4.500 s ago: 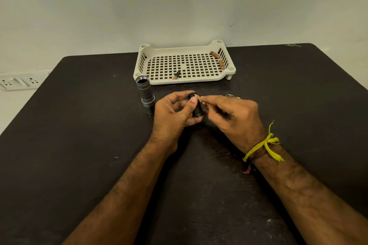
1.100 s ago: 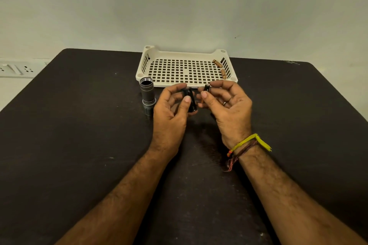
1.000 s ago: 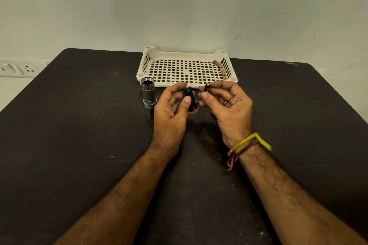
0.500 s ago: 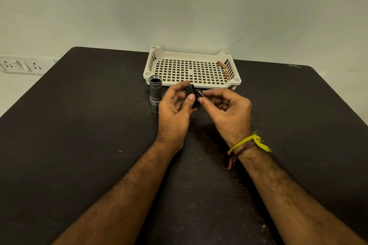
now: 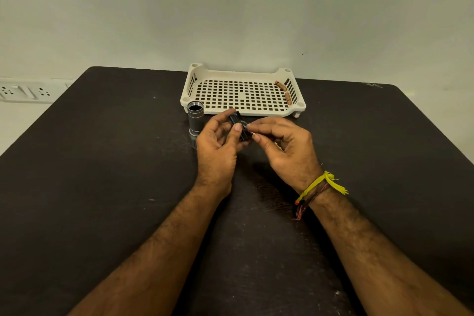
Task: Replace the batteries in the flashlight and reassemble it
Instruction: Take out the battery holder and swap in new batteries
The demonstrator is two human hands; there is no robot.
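Observation:
My left hand (image 5: 216,147) grips a small black battery holder (image 5: 239,126) between thumb and fingers, just above the table. My right hand (image 5: 287,147) pinches a small dark battery (image 5: 245,125) with thumb and forefinger and presses it against the holder's side. The grey flashlight body (image 5: 195,120) stands upright, open end up, just left of my left hand. Two brown batteries (image 5: 284,91) lie at the right end of the cream tray (image 5: 195,84).
The perforated cream tray sits at the far middle of the dark table (image 5: 102,187). A white socket strip (image 5: 23,91) is on the wall at the left. A yellow thread band (image 5: 320,183) circles my right wrist.
My right hand has brought the small battery from just apart to against the holder in my left hand. The camera view has shifted slightly; the flashlight body has stayed put.

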